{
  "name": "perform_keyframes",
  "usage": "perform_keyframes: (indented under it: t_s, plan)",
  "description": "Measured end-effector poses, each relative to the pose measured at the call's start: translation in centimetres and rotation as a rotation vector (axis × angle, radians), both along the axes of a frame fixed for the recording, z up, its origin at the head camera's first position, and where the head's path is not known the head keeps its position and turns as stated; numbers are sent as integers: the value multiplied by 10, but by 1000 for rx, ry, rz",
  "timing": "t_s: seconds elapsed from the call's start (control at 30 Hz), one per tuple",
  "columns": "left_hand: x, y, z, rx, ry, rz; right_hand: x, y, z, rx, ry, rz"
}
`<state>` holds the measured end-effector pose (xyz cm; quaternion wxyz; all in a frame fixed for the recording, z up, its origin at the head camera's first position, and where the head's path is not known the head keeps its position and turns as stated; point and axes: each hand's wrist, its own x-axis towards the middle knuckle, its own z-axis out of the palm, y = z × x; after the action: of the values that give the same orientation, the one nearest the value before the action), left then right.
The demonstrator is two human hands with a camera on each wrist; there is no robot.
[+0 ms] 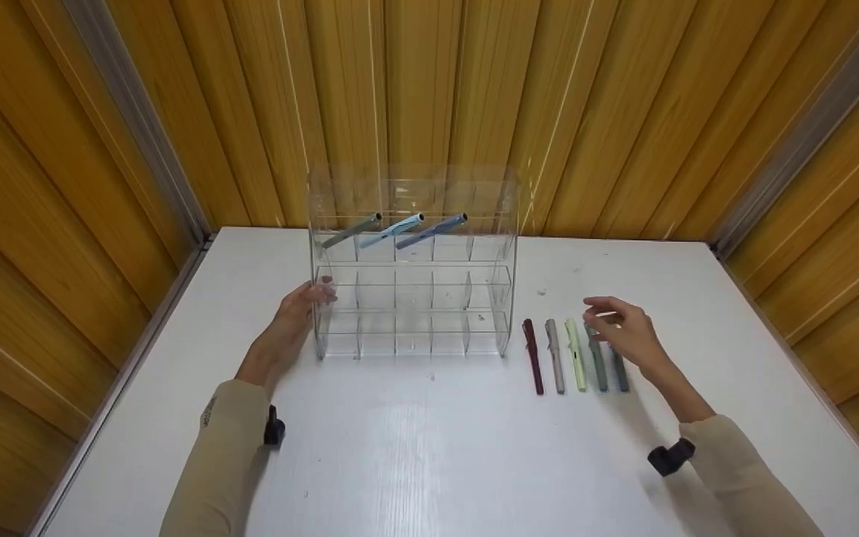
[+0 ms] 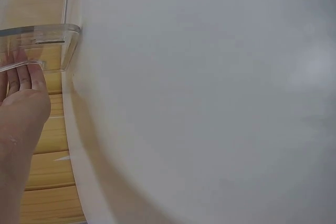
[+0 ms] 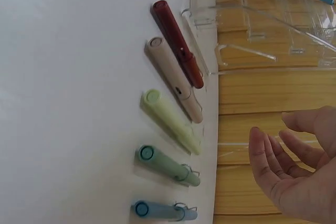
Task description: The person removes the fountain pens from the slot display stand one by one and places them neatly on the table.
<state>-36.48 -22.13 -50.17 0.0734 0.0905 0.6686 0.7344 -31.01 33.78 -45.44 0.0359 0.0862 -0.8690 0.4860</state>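
Note:
A clear acrylic pen stand (image 1: 413, 267) with rows of small compartments stands at the back of the table. Three pens lean in its upper tier: a dark green pen (image 1: 352, 230), a light blue pen (image 1: 392, 231) and a dark blue pen (image 1: 432, 232). My left hand (image 1: 291, 317) holds the stand's left side, its fingertips showing through the plastic. Above the right end of a row of pens, my right hand (image 1: 627, 332) is held with thumb and fingers apart, nothing between them. Below it lie a green pen (image 3: 167, 165) and a blue-grey pen (image 3: 164, 211).
Further left in the row lie a pale green pen (image 1: 576, 354), a grey-beige pen (image 1: 555, 356) and a dark red pen (image 1: 534, 356), close to the stand's right side. Wood-patterned panels (image 1: 422, 97) rise behind the white table (image 1: 414, 447).

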Motion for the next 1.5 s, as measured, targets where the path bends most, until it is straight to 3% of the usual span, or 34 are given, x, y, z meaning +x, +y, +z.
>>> perform_keyframes:
  t_s: [0.33,0.67,0.9,1.27,1.5]
  plan:
    - [0,1,1,-9,15,-6,1,-36,9,-143,-28,109]
    - [-1,-1,-1,-92,14,14,-5,-62,28,-280,-146,175]
    - [0,0,0,-67,-18,22,-13,-83,43,-263,-115,202]
    - [-4,2,2,0,-16,16,-29,-124,67,-369,-70,213]
    - [1,3,0,-5,-36,21,-37,-153,80,-444,-30,219]
